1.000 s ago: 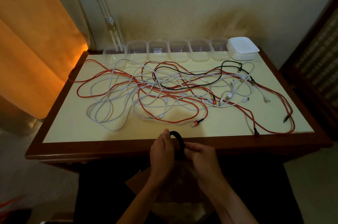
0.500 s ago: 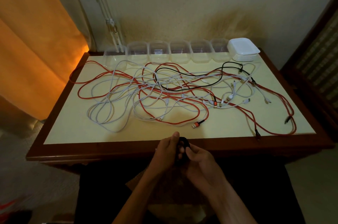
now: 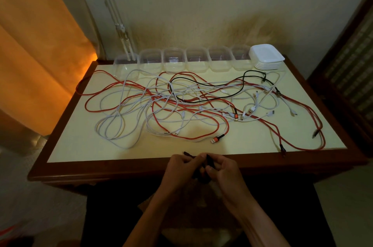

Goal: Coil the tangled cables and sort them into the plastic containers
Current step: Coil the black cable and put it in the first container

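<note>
A small black coiled cable (image 3: 204,168) sits between my two hands at the table's near edge. My left hand (image 3: 181,170) grips its left side, and a short black end sticks out above the fingers. My right hand (image 3: 224,172) pinches the coil's right side. A tangle of red, white and black cables (image 3: 181,105) spreads over the cream tabletop (image 3: 80,146). A red cable's orange USB plug (image 3: 217,139) lies nearest my hands. Several clear plastic containers (image 3: 173,61) stand in a row along the far edge.
A stack of white lids (image 3: 266,57) stands at the row's right end. The table has a dark wooden rim (image 3: 101,168). An orange curtain (image 3: 36,45) hangs at the left, and dark furniture (image 3: 353,55) stands at the right.
The black coil has been squeezed from an open loop into a tight bundle between my hands. Both hands stayed at the near table edge, fingers closing further round it.
</note>
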